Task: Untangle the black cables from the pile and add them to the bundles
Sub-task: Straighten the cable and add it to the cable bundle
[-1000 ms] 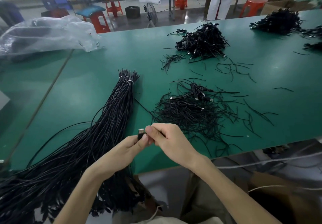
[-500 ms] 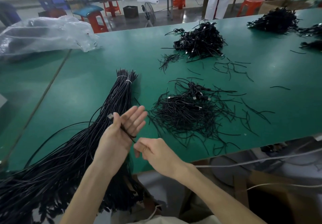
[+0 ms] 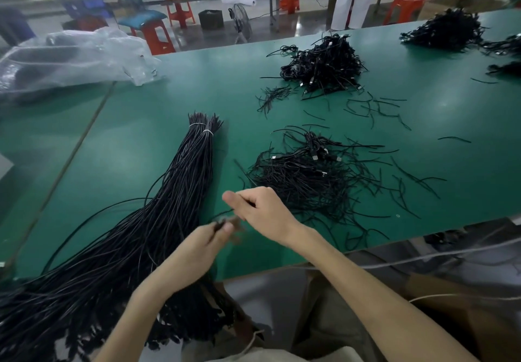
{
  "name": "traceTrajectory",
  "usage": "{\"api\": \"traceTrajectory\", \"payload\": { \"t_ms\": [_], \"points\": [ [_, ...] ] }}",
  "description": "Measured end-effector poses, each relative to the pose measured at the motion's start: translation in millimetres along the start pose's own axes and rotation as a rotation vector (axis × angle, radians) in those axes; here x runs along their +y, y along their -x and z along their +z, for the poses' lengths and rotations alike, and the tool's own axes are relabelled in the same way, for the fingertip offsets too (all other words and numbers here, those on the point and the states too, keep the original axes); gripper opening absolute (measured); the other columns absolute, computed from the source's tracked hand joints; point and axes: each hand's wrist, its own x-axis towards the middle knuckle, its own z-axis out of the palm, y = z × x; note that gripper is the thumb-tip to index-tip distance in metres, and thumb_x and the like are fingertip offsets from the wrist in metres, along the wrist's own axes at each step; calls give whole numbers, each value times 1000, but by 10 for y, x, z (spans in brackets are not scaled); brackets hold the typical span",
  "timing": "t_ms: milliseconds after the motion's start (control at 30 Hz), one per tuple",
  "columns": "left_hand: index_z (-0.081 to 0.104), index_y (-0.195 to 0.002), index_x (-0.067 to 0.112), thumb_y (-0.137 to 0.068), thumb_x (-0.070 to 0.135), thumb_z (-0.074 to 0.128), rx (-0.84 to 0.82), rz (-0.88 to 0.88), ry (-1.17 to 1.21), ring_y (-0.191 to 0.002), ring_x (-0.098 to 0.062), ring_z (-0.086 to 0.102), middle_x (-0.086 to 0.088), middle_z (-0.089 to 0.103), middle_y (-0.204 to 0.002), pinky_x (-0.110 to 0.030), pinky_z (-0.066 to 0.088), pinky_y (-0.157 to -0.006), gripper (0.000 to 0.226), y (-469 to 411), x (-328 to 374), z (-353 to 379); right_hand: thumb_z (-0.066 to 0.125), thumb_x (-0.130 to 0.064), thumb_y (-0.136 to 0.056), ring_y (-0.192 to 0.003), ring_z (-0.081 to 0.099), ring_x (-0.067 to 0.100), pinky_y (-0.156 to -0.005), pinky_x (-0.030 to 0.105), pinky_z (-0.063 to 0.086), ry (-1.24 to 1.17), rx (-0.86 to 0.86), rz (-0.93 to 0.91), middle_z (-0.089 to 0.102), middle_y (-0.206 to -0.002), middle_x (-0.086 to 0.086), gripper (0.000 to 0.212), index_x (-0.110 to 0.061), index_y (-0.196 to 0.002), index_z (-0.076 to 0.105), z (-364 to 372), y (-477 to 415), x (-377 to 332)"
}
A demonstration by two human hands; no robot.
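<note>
A long bundle of black cables [image 3: 180, 192], tied near its far end with white ties, lies on the green table [image 3: 141, 141] and fans out over the near left edge. A tangled pile of black cables [image 3: 307, 178] sits to its right. My left hand [image 3: 203, 249], blurred, pinches one thin black cable [image 3: 222, 215] just right of the bundle. My right hand [image 3: 259, 209] grips the same cable a little farther along, at the pile's near left edge.
A second tangled pile [image 3: 324, 62] lies farther back, with more heaps [image 3: 445, 29] at the far right. Loose cable offcuts [image 3: 372, 108] are scattered between them. A crumpled clear plastic bag [image 3: 70, 57] lies far left. Stools and a standing person are beyond the table.
My left hand, spread open over the bundle half a second ago, has dropped back and closed on the cable. My right hand has risen toward the pile.
</note>
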Motion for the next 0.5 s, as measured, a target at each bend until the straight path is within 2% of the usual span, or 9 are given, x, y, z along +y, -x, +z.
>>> {"api": "traceTrajectory", "payload": {
  "t_ms": [33, 100, 167, 233, 300, 333, 367, 433, 500],
  "points": [
    [67, -123, 31, -98, 51, 39, 99, 26, 118, -116, 3, 64, 24, 73, -115, -22, 47, -107, 42, -36, -22, -9, 50, -52, -104, -51, 31, 17, -56, 37, 30, -110, 20, 4, 34, -52, 5, 66, -4, -58, 43, 38, -6, -41],
    [60, -140, 25, -106, 49, 36, 171, 77, 396, -134, -3, 55, 17, 66, -136, -20, 42, -112, 48, -98, -22, -8, 48, -49, -105, -53, 27, 22, -56, 45, 26, -262, 24, 11, 32, -56, 9, 64, -3, -60, 50, 112, 6, -71],
    [50, -150, 17, -108, 50, 32, 180, 127, 630, -142, -11, 48, 4, 57, -150, -28, 40, -116, 56, -149, 40, -9, 47, -50, -105, -53, 28, 21, -56, 46, 25, -273, 10, 6, 34, -55, 3, 64, -8, -58, 42, 200, 56, -60],
    [49, -149, 13, -109, 48, 26, 207, 184, 826, -140, -17, 51, -2, 57, -150, -34, 43, -114, 58, -184, 137, -47, 48, -53, -104, -52, 29, 14, -54, 38, 25, -227, -11, 12, 36, -54, -6, 60, -17, -57, 38, 289, 118, -4],
    [65, -129, 14, -109, 48, 32, 208, 185, 1015, -112, -15, 67, -3, 70, -122, -29, 54, -95, 52, -174, 266, -103, 48, -58, -102, -53, 28, 11, -54, 33, 25, -132, -18, 17, 34, -55, -6, 61, -17, -58, 34, 331, 157, 93],
    [70, -111, 16, -108, 50, 37, 188, 188, 1049, -85, -13, 66, 0, 66, -95, -26, 54, -79, 47, -138, 320, -133, 47, -61, -101, -54, 27, 9, -54, 29, 24, -78, -10, 12, 31, -56, -5, 64, -15, -60, 32, 317, 167, 141],
    [67, -94, 19, -108, 51, 42, 164, 205, 1021, -64, -13, 51, 3, 51, -75, -23, 47, -65, 44, -96, 359, -166, 45, -64, -100, -54, 25, 8, -54, 25, 23, -32, -4, 5, 28, -57, -4, 66, -13, -61, 30, 278, 164, 191],
    [53, -74, 19, -106, 52, 47, 92, 251, 834, -52, -14, 25, 5, 29, -61, -24, 29, -55, 47, 0, 377, -204, 42, -69, -96, -54, 24, 9, -55, 21, 25, 47, 12, -3, 25, -56, -2, 69, -13, -60, 25, 152, 131, 271],
    [53, -68, 21, -103, 54, 49, -17, 248, 561, -51, -15, 26, 4, 32, -58, -22, 30, -54, 49, 78, 369, -197, 45, -70, -96, -53, 23, 10, -55, 19, 29, 64, 68, 44, 26, -53, -1, 69, -17, -56, 24, 18, 76, 351]
  ]
}}
